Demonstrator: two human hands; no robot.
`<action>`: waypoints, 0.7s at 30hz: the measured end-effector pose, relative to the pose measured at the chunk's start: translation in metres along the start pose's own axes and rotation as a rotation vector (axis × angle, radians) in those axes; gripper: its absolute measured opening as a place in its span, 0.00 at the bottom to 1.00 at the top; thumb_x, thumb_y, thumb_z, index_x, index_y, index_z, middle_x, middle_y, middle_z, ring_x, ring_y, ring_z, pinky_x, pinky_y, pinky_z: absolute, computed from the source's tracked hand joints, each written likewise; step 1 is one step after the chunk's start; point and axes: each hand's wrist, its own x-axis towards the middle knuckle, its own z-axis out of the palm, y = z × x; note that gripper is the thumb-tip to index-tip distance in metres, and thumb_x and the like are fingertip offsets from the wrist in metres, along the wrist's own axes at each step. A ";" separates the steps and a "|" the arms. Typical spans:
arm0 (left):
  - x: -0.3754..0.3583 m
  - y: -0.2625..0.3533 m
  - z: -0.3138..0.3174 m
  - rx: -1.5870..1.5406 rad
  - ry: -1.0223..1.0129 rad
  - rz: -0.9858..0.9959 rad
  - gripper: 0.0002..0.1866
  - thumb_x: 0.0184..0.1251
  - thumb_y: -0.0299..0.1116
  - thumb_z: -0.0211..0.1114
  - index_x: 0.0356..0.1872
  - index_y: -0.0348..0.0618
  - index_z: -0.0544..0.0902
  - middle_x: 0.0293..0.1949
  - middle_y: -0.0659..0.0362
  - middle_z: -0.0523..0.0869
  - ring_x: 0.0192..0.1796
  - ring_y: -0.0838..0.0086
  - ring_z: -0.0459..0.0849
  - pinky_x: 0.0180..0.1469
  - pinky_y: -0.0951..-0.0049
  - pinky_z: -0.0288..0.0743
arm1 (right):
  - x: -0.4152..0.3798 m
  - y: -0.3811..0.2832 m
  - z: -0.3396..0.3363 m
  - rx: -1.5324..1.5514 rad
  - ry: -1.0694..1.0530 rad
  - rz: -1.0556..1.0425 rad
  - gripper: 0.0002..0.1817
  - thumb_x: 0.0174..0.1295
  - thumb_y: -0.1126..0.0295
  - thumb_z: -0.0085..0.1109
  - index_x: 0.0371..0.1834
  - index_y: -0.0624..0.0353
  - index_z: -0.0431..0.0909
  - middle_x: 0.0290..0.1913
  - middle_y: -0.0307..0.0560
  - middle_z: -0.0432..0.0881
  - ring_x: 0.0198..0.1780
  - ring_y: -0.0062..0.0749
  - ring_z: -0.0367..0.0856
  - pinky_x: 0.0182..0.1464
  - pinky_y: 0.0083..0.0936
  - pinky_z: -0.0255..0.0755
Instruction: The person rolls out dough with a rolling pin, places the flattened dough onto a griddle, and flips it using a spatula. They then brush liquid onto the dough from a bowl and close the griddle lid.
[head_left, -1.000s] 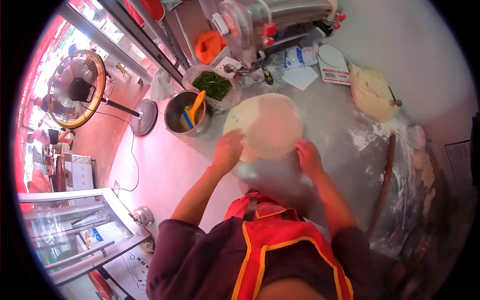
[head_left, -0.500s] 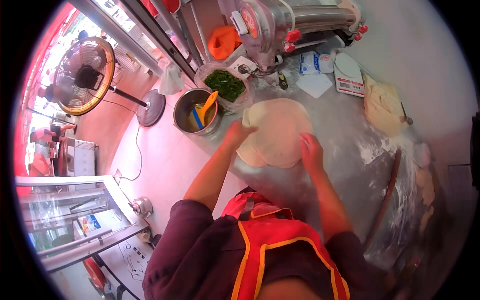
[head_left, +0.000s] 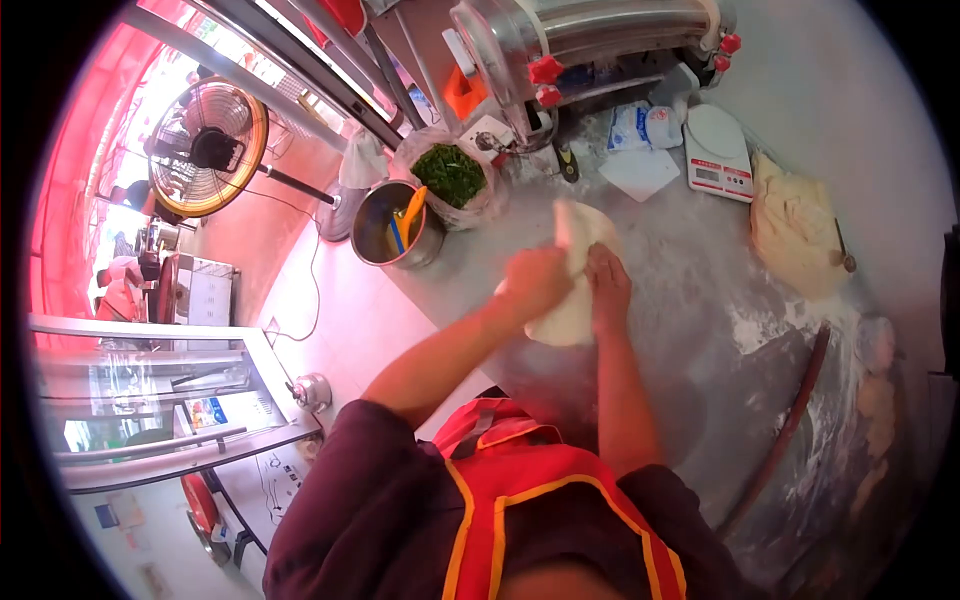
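Note:
A pale, flat dough sheet lies on the metal worktop, its upper part lifted and folded over itself. My left hand is closed on the dough from the left, its fingers blurred by motion and partly hidden. On the right side, my right hand pinches the sheet's edge with bent fingers, close beside my left hand. Up and to the left stands a metal pot with an orange-handled brush in it. Chopped greens fill a plastic bag behind the pot.
A dough roller machine stands at the back. Near it are a white scale, a blue-and-white packet and a large dough lump. A brown rod lies at right among flour. A standing fan is beyond the worktop.
The dough, spread flat before, is now partly lifted and folded. My left hand has moved right across it, and both hands are close together. The view has shifted slightly.

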 end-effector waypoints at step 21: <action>-0.083 -0.272 0.019 -1.042 0.771 -0.678 0.23 0.70 0.48 0.62 0.40 0.31 0.76 0.33 0.50 0.81 0.29 0.71 0.81 0.29 0.69 0.78 | -0.051 -0.163 0.023 -0.230 -0.067 0.087 0.06 0.58 0.78 0.45 0.39 0.61 0.66 0.34 0.45 0.68 0.35 0.32 0.64 0.34 0.28 0.63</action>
